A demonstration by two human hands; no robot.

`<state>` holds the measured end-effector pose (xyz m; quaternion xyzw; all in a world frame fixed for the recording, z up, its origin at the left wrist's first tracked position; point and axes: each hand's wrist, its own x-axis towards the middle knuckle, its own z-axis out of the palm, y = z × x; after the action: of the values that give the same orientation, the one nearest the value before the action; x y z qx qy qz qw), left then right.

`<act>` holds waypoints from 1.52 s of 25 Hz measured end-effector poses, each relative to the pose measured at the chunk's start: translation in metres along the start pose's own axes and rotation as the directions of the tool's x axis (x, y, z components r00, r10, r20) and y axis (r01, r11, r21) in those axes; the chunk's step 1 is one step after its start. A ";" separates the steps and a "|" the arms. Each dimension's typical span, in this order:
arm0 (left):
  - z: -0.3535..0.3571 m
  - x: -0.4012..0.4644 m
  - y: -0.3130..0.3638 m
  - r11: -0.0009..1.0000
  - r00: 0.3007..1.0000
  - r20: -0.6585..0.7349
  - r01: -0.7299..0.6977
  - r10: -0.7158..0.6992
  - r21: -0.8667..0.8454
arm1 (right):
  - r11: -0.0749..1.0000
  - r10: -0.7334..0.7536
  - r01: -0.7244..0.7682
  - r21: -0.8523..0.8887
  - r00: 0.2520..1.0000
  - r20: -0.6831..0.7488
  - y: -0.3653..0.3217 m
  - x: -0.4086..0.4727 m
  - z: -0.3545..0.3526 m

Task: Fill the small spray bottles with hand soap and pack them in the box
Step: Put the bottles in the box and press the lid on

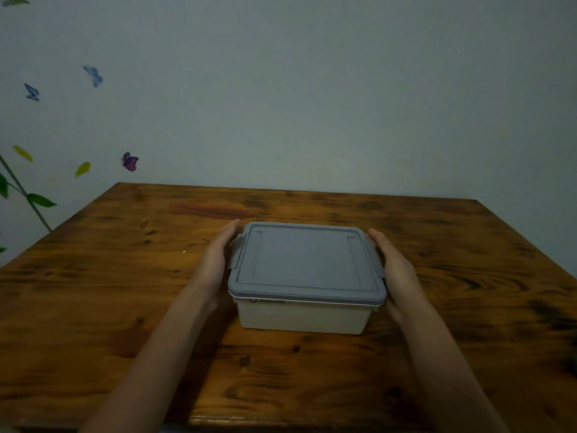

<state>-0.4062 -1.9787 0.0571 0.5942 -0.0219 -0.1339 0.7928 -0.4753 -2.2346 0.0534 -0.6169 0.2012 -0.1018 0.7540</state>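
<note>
A pale box (303, 317) with a grey lid (307, 264) sits near the middle of a dark wooden table (109, 292). The lid is on and lies flat over the box. A grey clasp (236, 253) sticks out at the lid's left edge, and a matching one shows at the right edge.

The left hand (218, 260) lies flat against the left side of the box, fingers straight and pointing away from the person, touching the clasp area. The right hand (395, 270) lies the same way against the right side. Neither hand curls around anything; both press the box with straight fingers. Bare forearms reach in from the bottom of the view.

Behind the table stands a plain pale wall (312, 89). On its left part are butterfly stickers (129, 161) in blue and purple, and green leaves (40, 200) on a thin stem.
</note>
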 end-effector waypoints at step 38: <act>0.045 0.010 0.009 -0.336 0.942 0.330 -0.330 -0.060 0.882 | -0.189 -0.080 0.391 -0.901 0.908 0.411 -0.011 0.003 0.044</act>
<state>-0.4036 -2.0207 0.0780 0.9569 -0.2876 -0.0343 -0.0203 -0.4531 -2.1988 0.0701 -0.9998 0.0088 0.0094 0.0143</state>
